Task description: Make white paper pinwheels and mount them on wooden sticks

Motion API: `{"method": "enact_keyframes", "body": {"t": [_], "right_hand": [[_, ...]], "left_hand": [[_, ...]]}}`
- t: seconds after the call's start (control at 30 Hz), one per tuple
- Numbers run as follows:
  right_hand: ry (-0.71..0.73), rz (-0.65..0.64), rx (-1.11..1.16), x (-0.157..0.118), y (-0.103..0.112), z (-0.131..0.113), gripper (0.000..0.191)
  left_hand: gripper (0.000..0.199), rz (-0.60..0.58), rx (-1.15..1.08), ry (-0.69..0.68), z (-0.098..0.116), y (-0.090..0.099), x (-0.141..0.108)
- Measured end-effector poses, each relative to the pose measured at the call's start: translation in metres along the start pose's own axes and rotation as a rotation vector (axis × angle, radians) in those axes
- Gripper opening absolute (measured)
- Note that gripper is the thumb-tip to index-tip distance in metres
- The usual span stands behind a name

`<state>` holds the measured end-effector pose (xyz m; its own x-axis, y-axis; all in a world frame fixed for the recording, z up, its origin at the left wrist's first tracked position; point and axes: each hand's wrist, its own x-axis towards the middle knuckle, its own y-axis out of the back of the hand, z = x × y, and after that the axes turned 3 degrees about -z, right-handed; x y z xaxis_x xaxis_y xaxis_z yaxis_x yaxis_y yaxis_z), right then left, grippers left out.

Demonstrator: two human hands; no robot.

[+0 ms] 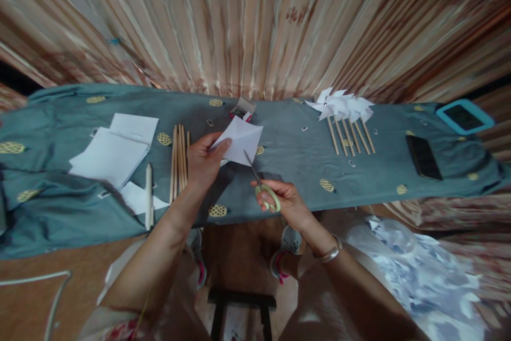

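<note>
Dim, fairly even light leaves the worktop [287, 152] muted, with a soft shadow below the held paper [243, 141]. Toward the corners, the curtain [255, 38] blurs and stretches with wide-angle distortion.

Ahead of you hangs a beige curtain [247, 27] with reddish-brown motifs. A grey-green pineapple-print cloth [295, 155] spreads before you; toward its right end lie a dark smartphone [423, 156] and, beyond it, a blue-framed device [465, 116]. A pale bent tube [35, 277] shows over the brown floor [235, 245] at your lower left.
</note>
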<state>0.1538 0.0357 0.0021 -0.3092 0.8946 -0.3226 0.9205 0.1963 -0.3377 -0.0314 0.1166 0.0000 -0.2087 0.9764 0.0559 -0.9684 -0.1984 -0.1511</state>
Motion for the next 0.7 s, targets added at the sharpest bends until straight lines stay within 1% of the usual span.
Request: {"method": "enact_keyframes", "body": {"t": [0.2, 0.3, 0.47, 0.53, 0.7], "right_hand": [[0.068, 0.026, -0.031, 0.005, -0.001, -0.002, 0.046], [0.081, 0.037, -0.021, 0.010, -0.003, -0.002, 0.047], [0.096, 0.064, 0.052, 0.020, -0.015, -0.002, 0.048], [0.102, 0.073, 0.077, 0.022, -0.019, -0.002, 0.049], [0.101, 0.067, 0.052, 0.023, -0.022, 0.000, 0.049]], "left_hand": [[0.044, 0.048, -0.294, 0.166, 0.007, -0.008, 0.000], [0.045, 0.012, -0.398, 0.228, 0.012, -0.014, -0.002], [0.044, 0.013, -0.437, 0.263, 0.016, -0.028, -0.009], [0.044, 0.049, -0.456, 0.274, 0.016, -0.034, -0.011], [0.048, 0.072, -0.520, 0.272, 0.021, -0.038, -0.012]]}}
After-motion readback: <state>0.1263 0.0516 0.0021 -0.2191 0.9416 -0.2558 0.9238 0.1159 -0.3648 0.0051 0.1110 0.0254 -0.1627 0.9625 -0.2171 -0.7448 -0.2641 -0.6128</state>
